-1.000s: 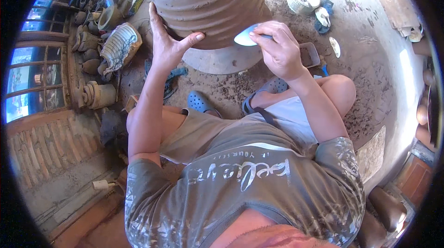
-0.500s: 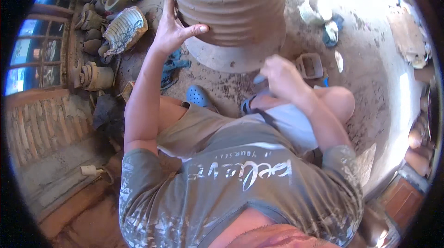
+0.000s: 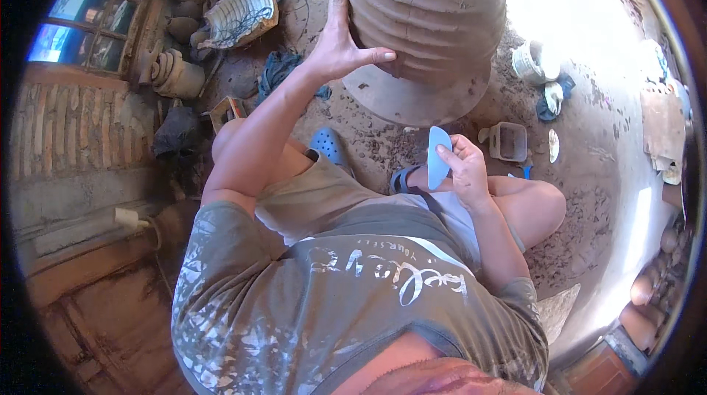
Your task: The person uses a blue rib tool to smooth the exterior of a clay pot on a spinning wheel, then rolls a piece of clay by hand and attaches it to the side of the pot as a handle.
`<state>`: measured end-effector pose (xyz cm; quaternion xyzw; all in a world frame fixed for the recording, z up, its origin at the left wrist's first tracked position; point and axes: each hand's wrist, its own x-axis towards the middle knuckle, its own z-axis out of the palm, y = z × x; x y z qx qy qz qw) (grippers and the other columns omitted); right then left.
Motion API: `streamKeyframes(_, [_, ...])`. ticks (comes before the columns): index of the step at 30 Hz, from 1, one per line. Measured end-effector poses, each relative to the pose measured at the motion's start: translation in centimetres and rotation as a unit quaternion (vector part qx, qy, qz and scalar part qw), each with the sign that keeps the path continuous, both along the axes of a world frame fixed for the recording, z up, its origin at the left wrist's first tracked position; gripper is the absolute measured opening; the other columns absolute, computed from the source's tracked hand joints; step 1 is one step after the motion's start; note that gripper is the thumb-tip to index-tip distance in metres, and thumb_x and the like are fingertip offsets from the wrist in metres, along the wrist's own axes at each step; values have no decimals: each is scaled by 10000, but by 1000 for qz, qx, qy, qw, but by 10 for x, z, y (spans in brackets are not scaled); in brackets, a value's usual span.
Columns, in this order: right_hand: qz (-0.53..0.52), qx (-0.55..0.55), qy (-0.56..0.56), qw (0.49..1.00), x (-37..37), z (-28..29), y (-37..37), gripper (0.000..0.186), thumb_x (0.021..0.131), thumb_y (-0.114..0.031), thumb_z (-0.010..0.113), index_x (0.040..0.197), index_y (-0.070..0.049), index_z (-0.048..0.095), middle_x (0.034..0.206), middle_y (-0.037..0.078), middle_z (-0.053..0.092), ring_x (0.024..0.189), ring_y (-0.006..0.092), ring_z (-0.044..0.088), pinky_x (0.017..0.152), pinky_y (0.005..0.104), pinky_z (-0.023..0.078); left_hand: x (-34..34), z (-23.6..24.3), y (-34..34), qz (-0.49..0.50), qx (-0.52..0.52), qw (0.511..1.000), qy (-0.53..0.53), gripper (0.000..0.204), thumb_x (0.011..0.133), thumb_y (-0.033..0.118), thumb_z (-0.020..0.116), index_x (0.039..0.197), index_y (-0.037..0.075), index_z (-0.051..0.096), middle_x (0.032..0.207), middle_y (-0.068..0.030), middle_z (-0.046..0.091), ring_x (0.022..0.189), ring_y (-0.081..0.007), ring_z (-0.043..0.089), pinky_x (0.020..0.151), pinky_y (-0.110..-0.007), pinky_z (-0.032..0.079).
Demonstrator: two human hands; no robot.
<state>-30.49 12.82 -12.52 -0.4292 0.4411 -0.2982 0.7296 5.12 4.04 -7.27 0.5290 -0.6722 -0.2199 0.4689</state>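
Note:
A large ridged clay pot (image 3: 427,19) stands on a round grey wheel disc (image 3: 412,104) at the top of the view. My left hand (image 3: 342,45) lies against the pot's left side, thumb and fingers spread apart. Below and to the right of the disc, my right hand (image 3: 468,170) grips a flat light-blue pottery rib (image 3: 440,155) between thumb and fingers. The rib is held upright, its face showing, apart from the clay.
A clear plastic tub (image 3: 508,142) sits on the floor right of the disc. White buckets (image 3: 530,63) and a blue cloth (image 3: 549,104) lie beyond it. To the left are a broken ribbed clay piece (image 3: 239,15), stacked pots (image 3: 177,74) and a dark blue cloth (image 3: 278,74).
My right hand has turned and drawn slightly down, so the blue rib now shows broadside. My left hand stays on the pot. The view has shifted, moving the pot rightward in the picture.

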Motion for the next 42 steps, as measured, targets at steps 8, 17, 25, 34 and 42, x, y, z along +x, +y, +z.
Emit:
streamKeyframes(8, [9, -33, 15, 999, 15, 7, -8, 76, 1057, -86, 732, 1101, -35, 697, 914, 5, 736, 792, 55, 663, 729, 245, 539, 13, 8, -2, -12, -13, 998, -57, 1623, 683, 639, 994, 1720, -67, -35, 1790, -333, 49, 1686, -446, 69, 1369, -512, 151])
streamKeyframes(17, [-60, -51, -39, 996, 42, 35, -10, 150, 1034, -23, 730, 1182, -6, 743, 1000, 28, 759, 887, 85, 690, 814, 268, 555, -9, -7, 7, 77, -54, 985, -146, 1610, 704, 675, 964, 1716, -77, -37, 1763, -336, 108, 1666, -435, 162, 1355, -520, 198])
streamKeyframes(25, [-111, -673, 182, 708, 36, 41, -48, 341, 751, 109, 796, 1055, -42, 834, 1042, 80, 741, 1009, 308, 702, 884, 395, 588, 9, 23, 10, 80, -50, 988, -121, 1668, 532, 598, 1065, 1741, 27, 68, 1745, -316, 162, 1617, -477, 287, 1311, -543, 343])
streamKeyframes(34, [-89, -768, 179, 609, 52, 30, -71, 346, 752, -25, 753, 1089, -29, 832, 1086, 57, 719, 1069, 281, 681, 927, 427, 572, -2, 8, 3, -7, -7, 1000, -22, 1763, 541, 605, 1053, 1705, -50, -98, 1751, -328, 145, 1646, -404, 237, 1339, -509, 278])
streamKeyframes(42, [-114, -760, 164, 619, 53, 16, -83, 300, 750, -45, 765, 1041, -19, 835, 1037, 69, 740, 1086, 282, 707, 932, 426, 613, -12, 1, 13, 37, -42, 992, -114, 1753, 578, 616, 1038, 1698, -35, -143, 1738, -341, 146, 1623, -434, 261, 1322, -533, 287])
